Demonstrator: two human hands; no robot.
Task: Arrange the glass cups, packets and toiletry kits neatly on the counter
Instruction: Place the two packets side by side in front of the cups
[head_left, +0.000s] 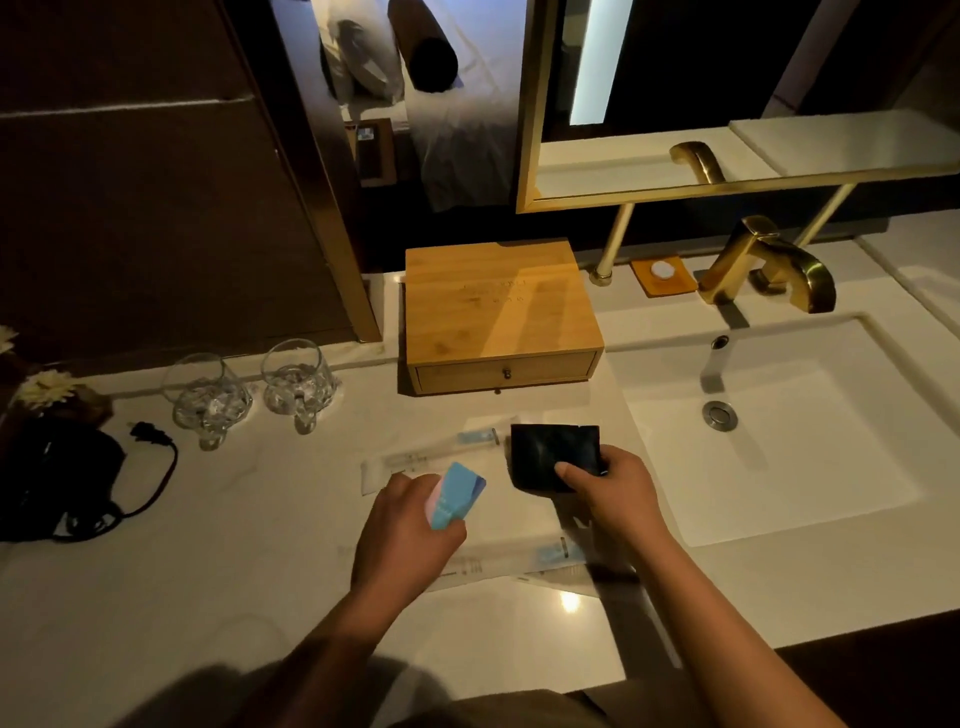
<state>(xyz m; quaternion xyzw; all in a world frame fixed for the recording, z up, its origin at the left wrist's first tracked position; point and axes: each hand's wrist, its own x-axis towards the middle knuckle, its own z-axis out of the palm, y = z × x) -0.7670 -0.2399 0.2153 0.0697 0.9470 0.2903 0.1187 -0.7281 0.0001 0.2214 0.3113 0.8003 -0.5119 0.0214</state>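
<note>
My left hand (410, 519) grips a blue packet (456, 496), lifted just above the counter (249, 561). My right hand (605, 491) pinches a black packet (551, 456) beside the sink (769, 431). Clear toiletry kits (441, 452) lie flat between and under my hands. Two glass cups (252, 389) stand left of the wooden box (498, 312), apart.

The pale worktop (249, 571) carries two glass cups (210, 400) (298, 382) at left, a wooden drawer box (498, 312) behind, clear toothbrush packets (441, 452) in front, and a black corded appliance (57, 473) far left.
</note>
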